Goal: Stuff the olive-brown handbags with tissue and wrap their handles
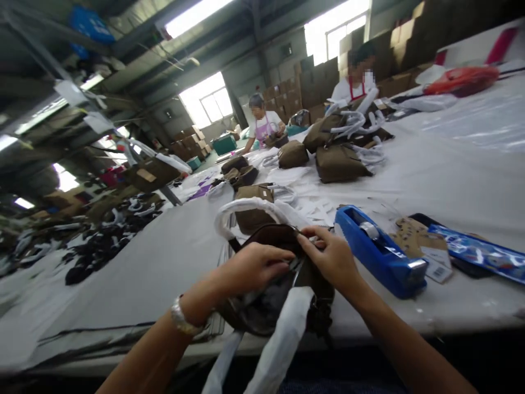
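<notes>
Cardboard boxes (283, 96) line the workshop's back wall, a co-worker in a pink apron (264, 128) is busy beyond, and here at the tabletop's (451, 180) near edge sits an open brown bag (270, 234), one white-wrapped handle (283, 334) hanging over that edge! Right hand (328, 257): thumb and fingers pinched on the bag's rim by the zip. Left hand (250, 268) over the opening, fingers close together, but gripping anything? Cannot tell. Just right, a blue tape dispenser (377, 251); more brown bags (340, 163) toward the far edge.
</notes>
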{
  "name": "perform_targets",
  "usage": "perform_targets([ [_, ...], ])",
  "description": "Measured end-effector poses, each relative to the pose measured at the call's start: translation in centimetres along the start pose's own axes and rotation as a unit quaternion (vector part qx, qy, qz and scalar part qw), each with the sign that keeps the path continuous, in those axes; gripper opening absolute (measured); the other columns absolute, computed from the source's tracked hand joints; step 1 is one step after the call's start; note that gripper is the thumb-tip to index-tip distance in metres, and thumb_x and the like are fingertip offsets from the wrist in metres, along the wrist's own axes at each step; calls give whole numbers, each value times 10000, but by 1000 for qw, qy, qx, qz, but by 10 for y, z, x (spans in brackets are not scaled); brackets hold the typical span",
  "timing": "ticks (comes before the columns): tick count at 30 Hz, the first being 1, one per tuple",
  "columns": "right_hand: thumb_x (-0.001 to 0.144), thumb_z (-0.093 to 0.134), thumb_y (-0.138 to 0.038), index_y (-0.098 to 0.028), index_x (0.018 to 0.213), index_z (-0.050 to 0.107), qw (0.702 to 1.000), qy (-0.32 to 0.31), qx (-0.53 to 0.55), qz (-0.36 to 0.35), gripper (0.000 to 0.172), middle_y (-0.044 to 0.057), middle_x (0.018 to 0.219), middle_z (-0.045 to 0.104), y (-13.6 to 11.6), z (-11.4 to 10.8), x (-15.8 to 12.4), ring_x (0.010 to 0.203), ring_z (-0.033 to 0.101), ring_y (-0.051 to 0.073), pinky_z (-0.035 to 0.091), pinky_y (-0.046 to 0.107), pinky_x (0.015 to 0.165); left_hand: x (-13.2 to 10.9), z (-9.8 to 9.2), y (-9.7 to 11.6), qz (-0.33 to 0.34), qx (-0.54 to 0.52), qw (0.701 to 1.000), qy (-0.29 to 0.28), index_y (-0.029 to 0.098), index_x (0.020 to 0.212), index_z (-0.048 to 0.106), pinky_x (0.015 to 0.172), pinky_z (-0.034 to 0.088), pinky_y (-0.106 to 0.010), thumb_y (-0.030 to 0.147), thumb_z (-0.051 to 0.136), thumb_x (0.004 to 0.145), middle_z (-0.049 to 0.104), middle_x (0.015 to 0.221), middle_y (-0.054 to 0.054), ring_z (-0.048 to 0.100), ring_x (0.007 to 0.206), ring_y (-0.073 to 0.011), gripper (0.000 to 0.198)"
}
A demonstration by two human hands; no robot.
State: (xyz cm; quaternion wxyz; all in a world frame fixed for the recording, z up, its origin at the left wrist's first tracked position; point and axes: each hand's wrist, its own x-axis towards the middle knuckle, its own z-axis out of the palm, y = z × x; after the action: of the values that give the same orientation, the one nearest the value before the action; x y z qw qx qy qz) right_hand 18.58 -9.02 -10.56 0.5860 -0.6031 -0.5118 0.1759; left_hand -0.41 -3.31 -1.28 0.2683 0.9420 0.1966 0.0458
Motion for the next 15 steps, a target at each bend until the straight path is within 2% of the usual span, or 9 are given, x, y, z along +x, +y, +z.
perform_targets([
  [2,892,643,-402,-232,993,725,995,17,-99,-27,214,25,916,761,1,-3,0,698,689,199,510,307,664,-45,-10,4,-33,6,995,96,218,1157,716,814,532,-229,278,524,1008,776,1050,-21,725,914,-162,251],
  [4,912,636,-383,-237,1027,720,973,40,-212,-85,204,31,961,761,-3,-3,-3,728,700,221,512,323,657,-89,3,1,-15,32,982,186,208,1156,706,830,537,-226,306,511,1014,775,1052,-31,728,942,-161,260],
  [6,940,615,-340,-219,1098,705,932,55,-307,-183,218,61,1049,749,-11,-2,-6,832,710,261,535,367,732,-120,34,-10,45,109,956,268,161,1229,661,1007,497,-327,362,504,1008,744,1159,-92,683,1112,-222,337],
  [7,948,608,-312,-202,1132,696,909,59,-335,-240,232,83,1097,735,-17,-1,-7,909,702,285,538,408,821,-128,53,-17,70,153,939,302,130,1258,637,1077,449,-396,380,479,1014,738,1165,-118,662,1152,-251,383],
  [9,949,608,-237,-184,1167,688,869,41,-335,-361,238,107,1135,715,-31,1,-8,1034,663,306,477,487,1000,-131,86,-31,104,216,897,372,106,1217,652,1035,463,-428,378,413,1038,767,976,-107,708,975,-234,404],
  [10,950,601,-199,-192,1176,688,854,-3,-309,-418,242,103,1130,715,-38,3,-8,1060,651,291,460,482,1033,-127,97,-37,115,230,876,408,108,1160,676,940,504,-409,374,380,1047,752,826,-79,707,822,-212,414],
  [12,963,567,-147,-229,1207,679,817,-166,-235,-499,281,72,1101,730,-50,11,-3,1027,666,222,517,377,976,-115,104,-47,131,219,838,483,127,1021,708,721,512,-354,365,348,1051,662,608,-27,616,580,-171,433],
  [14,980,512,-127,-246,1281,645,761,-350,-174,-518,350,64,1164,729,-56,24,4,1059,678,186,561,300,910,-101,94,-53,143,156,815,540,143,938,705,617,473,-326,346,362,1042,662,586,-25,576,516,-154,412],
  [15,983,496,-129,-247,1306,632,732,-422,-164,-510,370,69,1221,713,-56,32,7,1113,668,188,564,301,930,-95,87,-55,150,113,812,553,147,921,702,599,465,-313,333,376,1036,700,629,-35,589,517,-145,393],
])
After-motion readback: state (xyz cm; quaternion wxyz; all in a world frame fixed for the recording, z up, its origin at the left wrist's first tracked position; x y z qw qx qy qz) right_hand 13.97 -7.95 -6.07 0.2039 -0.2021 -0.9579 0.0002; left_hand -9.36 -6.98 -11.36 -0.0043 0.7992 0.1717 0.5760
